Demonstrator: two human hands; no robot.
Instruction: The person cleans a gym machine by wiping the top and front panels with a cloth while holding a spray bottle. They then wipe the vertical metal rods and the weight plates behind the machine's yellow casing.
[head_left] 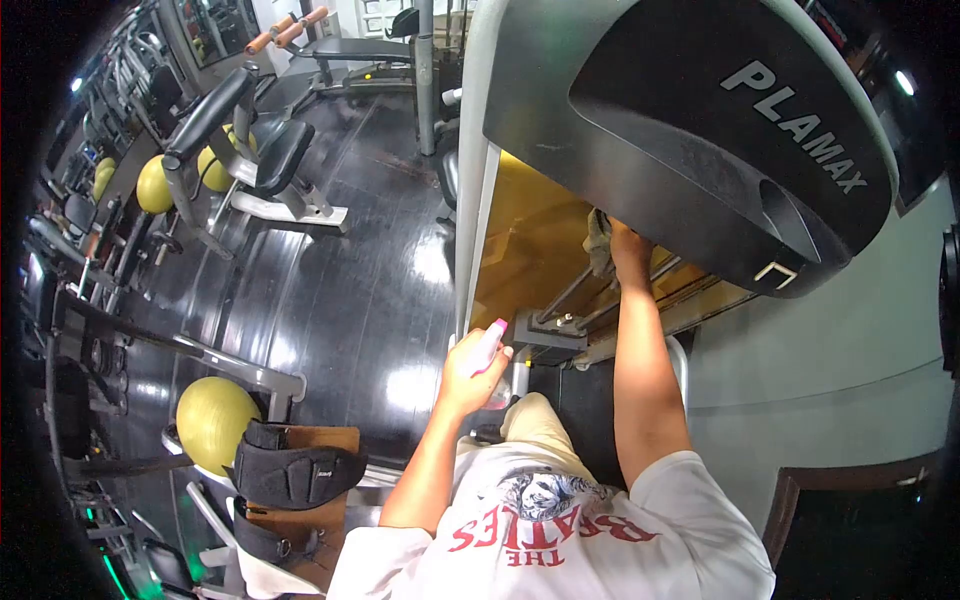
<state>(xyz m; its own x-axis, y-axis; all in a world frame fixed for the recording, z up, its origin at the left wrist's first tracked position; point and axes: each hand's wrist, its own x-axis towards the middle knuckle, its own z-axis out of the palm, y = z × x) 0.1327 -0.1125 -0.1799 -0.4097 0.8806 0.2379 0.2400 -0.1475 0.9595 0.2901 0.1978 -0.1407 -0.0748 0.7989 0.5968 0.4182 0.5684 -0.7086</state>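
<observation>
My left hand (470, 372) is closed around a spray bottle with a pink and white head (490, 347), held low in front of my body beside the machine's frame. A greyish cloth (599, 243) is in my right hand (628, 245), which reaches under the rounded cover of the gym machine (640, 150) marked PLAMAX. Behind the cloth is an amber see-through panel (530, 225). Metal guide rods (565, 293) run close to the cloth, down to a dark weight block (545, 340). The cover's edge partly hides my right fingers.
To the left stands a padded bench machine (285, 160) on the dark shiny floor (370, 250). A yellow-green exercise ball (217, 425) lies at lower left, near black padded belts (300, 470) on a rack. A grey wall (830, 350) is at the right.
</observation>
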